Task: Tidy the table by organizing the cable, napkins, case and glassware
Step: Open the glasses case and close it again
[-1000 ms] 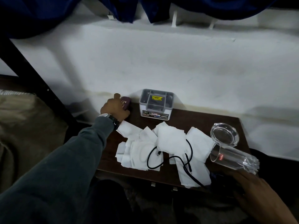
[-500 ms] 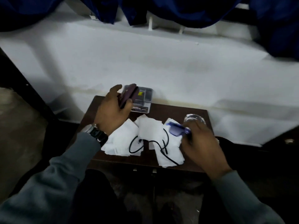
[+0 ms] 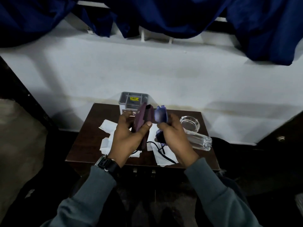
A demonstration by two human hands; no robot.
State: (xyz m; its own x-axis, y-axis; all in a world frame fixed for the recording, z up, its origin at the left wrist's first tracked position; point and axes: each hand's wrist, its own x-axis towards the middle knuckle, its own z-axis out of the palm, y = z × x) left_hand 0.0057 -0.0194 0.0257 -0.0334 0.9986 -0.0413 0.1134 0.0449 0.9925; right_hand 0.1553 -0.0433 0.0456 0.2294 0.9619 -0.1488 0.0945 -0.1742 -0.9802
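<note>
My left hand (image 3: 129, 138) grips a dark maroon case (image 3: 141, 122), held upright above the small brown table (image 3: 85, 138). My right hand (image 3: 173, 136) holds blue-tinted glasses (image 3: 159, 115) right beside the case's mouth. Under both hands lie several white napkins (image 3: 106, 126) with a black cable (image 3: 164, 154) looped over them. A glass ashtray (image 3: 190, 124) stands at the table's right. A clear drinking glass (image 3: 199, 140) lies on its side in front of it.
A small clear plastic box (image 3: 133, 99) with a yellow label stands at the table's back edge against the white wall (image 3: 147, 76). Dark blue curtains (image 3: 164, 17) hang above. A dark bed frame (image 3: 24, 95) runs along the left.
My left hand lifted the case from the table's back left and brought it to the middle. My right hand picked up the blue glasses and raised them beside the case.
</note>
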